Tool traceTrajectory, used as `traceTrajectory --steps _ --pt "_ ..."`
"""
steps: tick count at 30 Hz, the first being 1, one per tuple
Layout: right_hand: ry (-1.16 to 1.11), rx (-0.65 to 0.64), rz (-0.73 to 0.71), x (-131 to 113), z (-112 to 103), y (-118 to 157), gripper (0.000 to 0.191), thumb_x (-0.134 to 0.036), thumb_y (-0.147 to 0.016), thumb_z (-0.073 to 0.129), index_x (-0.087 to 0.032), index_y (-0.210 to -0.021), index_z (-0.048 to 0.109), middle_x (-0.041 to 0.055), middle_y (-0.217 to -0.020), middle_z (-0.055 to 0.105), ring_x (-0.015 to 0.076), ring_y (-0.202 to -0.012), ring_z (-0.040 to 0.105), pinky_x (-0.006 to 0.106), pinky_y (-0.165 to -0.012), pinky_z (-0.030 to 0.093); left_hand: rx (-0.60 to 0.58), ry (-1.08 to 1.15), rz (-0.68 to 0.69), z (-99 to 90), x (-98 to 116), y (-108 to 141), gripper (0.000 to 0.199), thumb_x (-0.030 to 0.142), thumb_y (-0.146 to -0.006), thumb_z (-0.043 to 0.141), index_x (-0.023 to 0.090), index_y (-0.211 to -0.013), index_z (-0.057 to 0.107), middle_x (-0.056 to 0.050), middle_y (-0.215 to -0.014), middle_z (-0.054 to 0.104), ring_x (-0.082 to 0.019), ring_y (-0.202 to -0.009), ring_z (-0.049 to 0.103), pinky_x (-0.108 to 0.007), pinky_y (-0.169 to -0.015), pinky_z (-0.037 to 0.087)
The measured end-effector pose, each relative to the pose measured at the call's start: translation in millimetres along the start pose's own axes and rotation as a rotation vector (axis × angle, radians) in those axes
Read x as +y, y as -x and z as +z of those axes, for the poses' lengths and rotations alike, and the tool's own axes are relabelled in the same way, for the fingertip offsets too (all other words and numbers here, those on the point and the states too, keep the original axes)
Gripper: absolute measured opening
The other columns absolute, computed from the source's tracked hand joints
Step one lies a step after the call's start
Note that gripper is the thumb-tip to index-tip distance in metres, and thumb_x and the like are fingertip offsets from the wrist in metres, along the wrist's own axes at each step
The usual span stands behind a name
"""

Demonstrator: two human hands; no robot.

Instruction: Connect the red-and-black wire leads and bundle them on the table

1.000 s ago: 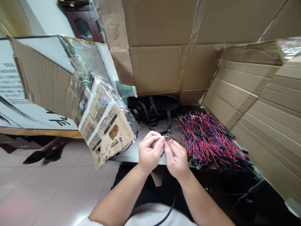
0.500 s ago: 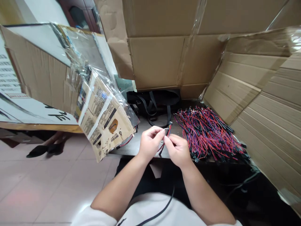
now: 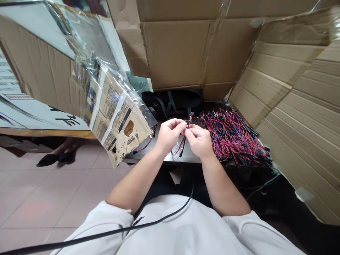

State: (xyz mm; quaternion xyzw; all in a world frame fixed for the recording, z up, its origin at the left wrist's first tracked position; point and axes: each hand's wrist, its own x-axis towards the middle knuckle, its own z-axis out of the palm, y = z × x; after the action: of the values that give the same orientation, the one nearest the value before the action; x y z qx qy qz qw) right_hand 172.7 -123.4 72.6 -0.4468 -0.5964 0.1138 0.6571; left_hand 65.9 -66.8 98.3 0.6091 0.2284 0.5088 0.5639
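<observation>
My left hand (image 3: 170, 134) and my right hand (image 3: 199, 141) meet over the table, thumbs and forefingers pinched together. Between them is a small wire harness (image 3: 184, 141) of red, black and other coloured wires. Its dark connector (image 3: 191, 114) sticks up beyond the fingertips, while black ends hang below toward the table edge. A thin pale strand loops out by my left fingertips; whether it belongs to the harness I cannot tell. The exact grip points are hidden by the fingers. Just right of my right hand lies a large pile of similar wire harnesses (image 3: 233, 136).
A black bag (image 3: 186, 101) lies at the back of the table (image 3: 170, 156). Cardboard walls (image 3: 177, 53) enclose the back and right. At left leans a printed, plastic-wrapped cardboard piece (image 3: 119, 117). A black cable (image 3: 159, 221) crosses my shirt. Another person's feet (image 3: 57, 156) show at left.
The view has tilted down, so the scene sits higher. Both hands stay pinched together at the harness, and more of its hanging wires shows below them.
</observation>
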Motion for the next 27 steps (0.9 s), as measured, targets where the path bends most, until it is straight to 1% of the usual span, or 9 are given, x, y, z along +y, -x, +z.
traceTrajectory --steps 4,7,10,13,16,19,23,25,27 --pt "0.067 -0.033 -0.017 -2 1 2 0.038 -0.025 -0.088 0.052 -0.018 -0.050 0.050 -0.0001 -0.058 0.051 0.0113 -0.055 0.047 0.027 -0.054 0.039 0.002 -0.026 0.005 2.0 -1 2 0.017 0.028 -0.070 0.075 0.013 -0.075 0.070 -0.001 -0.067 0.065 -0.009 -0.059 0.055 -0.023 -0.059 0.045" --pt "0.087 -0.056 -0.051 -2 5 3 0.039 -0.023 -0.087 0.051 -0.018 -0.049 0.046 -0.0008 -0.055 0.049 0.0108 -0.054 0.046 0.026 -0.054 0.038 -0.020 0.000 -0.014 1.9 -4 4 0.017 0.027 -0.068 0.077 0.013 -0.077 0.073 -0.002 -0.074 0.068 -0.011 -0.067 0.059 -0.024 -0.064 0.047" --pt "0.083 -0.130 -0.057 -2 5 5 0.034 -0.022 -0.087 0.053 -0.017 -0.054 0.055 0.0012 -0.062 0.057 0.0131 -0.061 0.055 0.027 -0.061 0.044 -0.039 0.032 -0.021 -1.7 -7 7 0.015 0.028 -0.068 0.078 0.013 -0.073 0.075 -0.002 -0.073 0.068 -0.012 -0.069 0.060 -0.023 -0.066 0.047" --pt "-0.041 -0.203 -0.004 2 0 8 0.023 -0.026 -0.087 0.058 -0.017 -0.068 0.067 0.0037 -0.075 0.067 0.0177 -0.077 0.064 0.030 -0.075 0.050 0.013 0.098 -0.075 -7.1 -8 10 0.016 0.028 -0.067 0.080 0.014 -0.072 0.076 -0.003 -0.071 0.070 -0.012 -0.069 0.061 -0.024 -0.067 0.048" --pt "-0.246 -0.095 0.144 9 -4 10 0.021 -0.033 -0.086 0.061 -0.018 -0.078 0.072 0.0049 -0.079 0.071 0.0194 -0.078 0.067 0.034 -0.077 0.054 0.065 0.179 -0.143 -10.6 -5 15 0.021 0.030 -0.065 0.082 0.013 -0.075 0.077 -0.006 -0.073 0.073 -0.015 -0.071 0.066 -0.030 -0.074 0.052" --pt "-0.397 0.025 0.265 13 -5 11 0.022 -0.037 -0.086 0.063 -0.017 -0.084 0.072 0.0044 -0.075 0.070 0.0174 -0.068 0.066 0.033 -0.070 0.056 0.037 0.239 -0.188 -10.5 1 18 0.024 0.031 -0.063 0.084 0.012 -0.074 0.077 -0.009 -0.074 0.074 -0.018 -0.073 0.067 -0.035 -0.078 0.054" --pt "-0.421 0.128 0.282 13 -3 7 0.019 -0.034 -0.085 0.065 -0.018 -0.092 0.071 -0.0011 -0.064 0.063 0.0121 -0.058 0.060 0.027 -0.061 0.052 -0.007 0.233 -0.196 -9.4 7 21 0.024 0.033 -0.062 0.084 0.012 -0.070 0.075 -0.005 -0.066 0.068 -0.014 -0.058 0.063 -0.030 -0.061 0.054" --pt "-0.431 0.121 0.287 11 -4 3 0.020 -0.034 -0.084 0.064 -0.018 -0.093 0.071 -0.0028 -0.060 0.059 0.0109 -0.055 0.057 0.026 -0.058 0.050 -0.035 0.165 -0.171 -10.2 10 23 0.023 0.034 -0.065 0.082 0.012 -0.067 0.074 -0.002 -0.061 0.064 -0.011 -0.051 0.057 -0.026 -0.052 0.050" --pt "-0.477 0.060 0.295 7 -5 -1 0.022 -0.037 -0.083 0.064 -0.018 -0.092 0.072 -0.0029 -0.059 0.056 0.0111 -0.054 0.055 0.027 -0.056 0.049 -0.093 0.055 -0.119 -11.5 13 26 0.024 0.035 -0.070 0.078 0.012 -0.065 0.073 -0.002 -0.058 0.060 -0.009 -0.047 0.052 -0.024 -0.046 0.045"
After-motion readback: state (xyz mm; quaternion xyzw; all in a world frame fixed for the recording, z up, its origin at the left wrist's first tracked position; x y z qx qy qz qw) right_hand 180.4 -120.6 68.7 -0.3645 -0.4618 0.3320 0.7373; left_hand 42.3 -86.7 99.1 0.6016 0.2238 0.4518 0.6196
